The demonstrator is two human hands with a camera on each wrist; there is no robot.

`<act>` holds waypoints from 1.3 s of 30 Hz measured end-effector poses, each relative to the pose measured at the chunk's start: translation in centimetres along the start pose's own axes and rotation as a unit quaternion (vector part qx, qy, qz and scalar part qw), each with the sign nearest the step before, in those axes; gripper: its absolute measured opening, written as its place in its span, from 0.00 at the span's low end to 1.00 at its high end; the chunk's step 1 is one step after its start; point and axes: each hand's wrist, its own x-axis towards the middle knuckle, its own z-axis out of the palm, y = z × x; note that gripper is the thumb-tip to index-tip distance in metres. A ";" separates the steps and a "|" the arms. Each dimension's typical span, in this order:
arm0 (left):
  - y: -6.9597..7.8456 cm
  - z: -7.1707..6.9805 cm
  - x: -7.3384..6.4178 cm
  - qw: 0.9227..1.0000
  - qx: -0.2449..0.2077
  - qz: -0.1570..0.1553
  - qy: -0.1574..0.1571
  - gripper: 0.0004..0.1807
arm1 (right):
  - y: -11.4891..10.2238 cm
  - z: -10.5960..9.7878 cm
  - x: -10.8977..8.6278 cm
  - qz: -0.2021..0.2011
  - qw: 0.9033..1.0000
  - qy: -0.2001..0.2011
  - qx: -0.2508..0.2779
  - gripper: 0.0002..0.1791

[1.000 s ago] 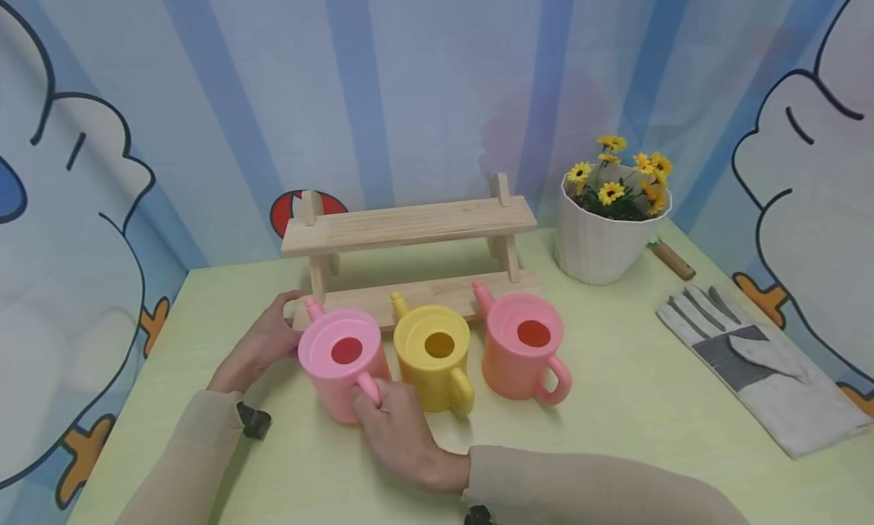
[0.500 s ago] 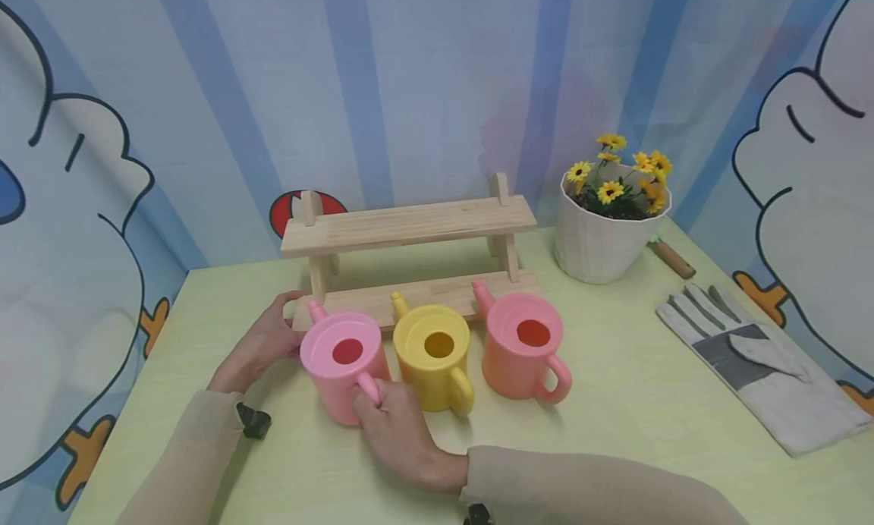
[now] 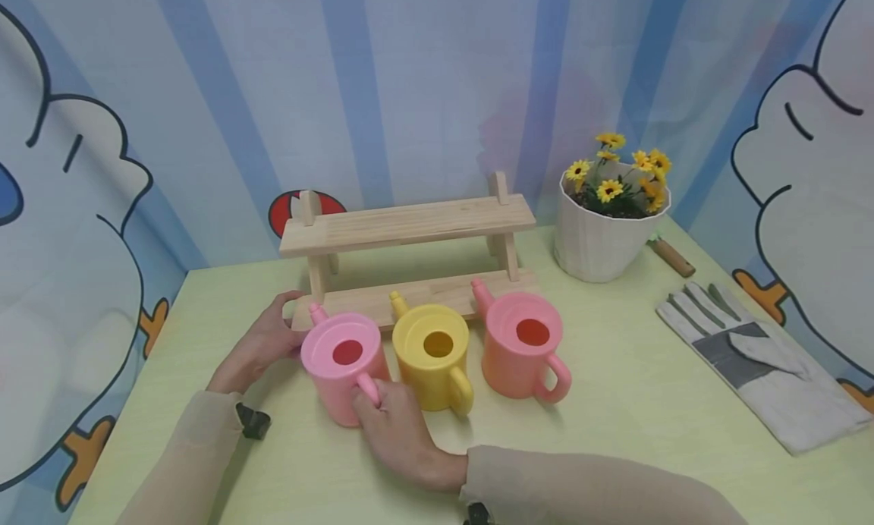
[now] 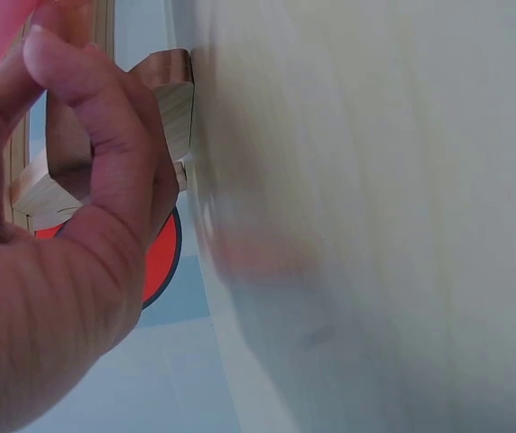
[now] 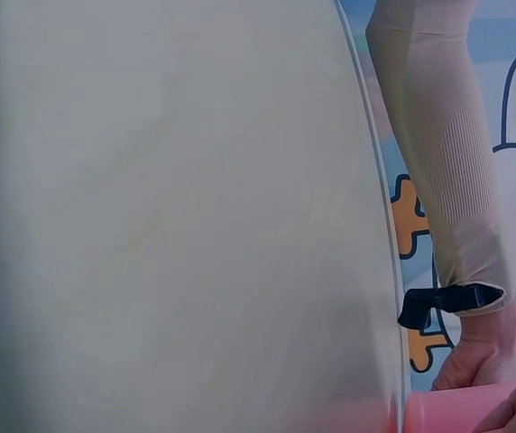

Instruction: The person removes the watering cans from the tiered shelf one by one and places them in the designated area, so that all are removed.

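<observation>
My right hand grips the handle of a light pink watering can, the leftmost of three in a row. Beside it stand a yellow watering can and a coral pink watering can, spouts toward the back. Behind the row is a two-tier wooden plant stand. My left hand holds the left end of its lower board, close beside the light pink can. In the left wrist view, bent fingers lie around the wood. The right wrist view catches only the can's pink side at the bottom.
A white pot of yellow flowers stands right of the plant stand. Behind it lies a wooden-handled tool, and work gloves lie at the table's right. A striped cartoon curtain borders the back and sides.
The light pink watering can has shifted very slightly toward me and to the right in my right hand. My left hand and the plant stand look unchanged.
</observation>
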 end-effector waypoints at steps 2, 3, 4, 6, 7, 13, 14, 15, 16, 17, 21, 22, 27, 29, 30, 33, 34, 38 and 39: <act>0.0 0.0 0.0 1.000 0.000 0.001 0.000 0.56 | -0.1 0.0 -0.1 -0.005 1.000 0.001 0.001 0.23; 0.0 0.0 0.0 1.000 0.000 0.000 -0.001 0.56 | -0.4 0.0 -0.3 -0.001 1.000 0.000 0.002 0.23; 0.0 0.0 0.0 1.000 0.001 -0.001 -0.002 0.56 | -0.8 0.0 -0.4 -0.007 1.000 -0.002 0.003 0.22; 0.0 0.0 0.0 1.000 -0.001 -0.004 -0.005 0.57 | 0.2 0.1 -0.1 -0.016 1.000 -0.002 0.006 0.22; 0.0 0.0 0.0 1.000 -0.002 -0.006 -0.006 0.57 | 0.5 0.1 -0.1 -0.021 1.000 -0.003 0.004 0.23; -0.1 -0.1 0.0 1.000 -0.003 -0.010 -0.012 0.57 | -0.2 -0.1 -0.5 -0.026 1.000 -0.008 0.009 0.23; -0.1 -0.1 0.0 1.000 -0.002 -0.011 -0.012 0.57 | -0.2 0.0 -0.5 -0.020 1.000 -0.008 0.012 0.23; -0.1 -0.1 0.0 1.000 -0.002 -0.010 -0.013 0.57 | -0.1 0.0 -0.5 -0.011 1.000 -0.010 0.012 0.23; -0.1 -0.1 0.0 1.000 -0.001 -0.011 -0.013 0.57 | -0.1 0.0 -0.4 -0.005 1.000 -0.010 0.011 0.23; -0.1 -0.1 0.0 1.000 -0.001 -0.010 -0.013 0.57 | -0.3 0.0 -0.5 -0.003 1.000 -0.011 0.011 0.23; 0.0 -0.1 0.0 1.000 0.002 -0.009 -0.015 0.57 | -1.8 -0.1 -1.1 0.001 1.000 -0.011 0.015 0.22; 0.0 -0.1 0.0 1.000 0.003 -0.010 -0.015 0.57 | -2.3 -0.1 -1.3 0.002 1.000 -0.009 0.012 0.22; 0.1 0.0 -0.1 1.000 0.007 -0.014 -0.015 0.57 | -3.0 -0.1 -1.7 0.019 1.000 -0.001 0.008 0.21; 0.1 -0.1 -0.1 1.000 0.009 -0.014 -0.014 0.57 | -3.0 -0.1 -1.8 0.024 1.000 -0.002 0.010 0.21; 0.1 -0.1 -0.1 1.000 0.010 -0.014 -0.014 0.57 | -2.9 -0.1 -1.8 0.022 1.000 -0.002 0.012 0.20; 0.1 -0.1 -0.1 1.000 0.012 -0.013 -0.014 0.58 | -2.6 -0.1 -1.8 0.022 1.000 -0.001 0.007 0.19; 0.1 -0.1 -0.1 1.000 0.012 -0.012 -0.014 0.58 | -2.5 -0.1 -1.8 0.021 1.000 -0.001 0.009 0.19; 0.1 -0.1 -0.1 1.000 0.012 -0.013 -0.014 0.58 | -2.7 -0.1 -1.9 0.039 0.999 0.001 0.017 0.18; 0.1 -0.1 -0.1 1.000 0.011 -0.014 -0.013 0.58 | -2.7 -0.1 -1.9 0.041 0.999 0.002 0.021 0.18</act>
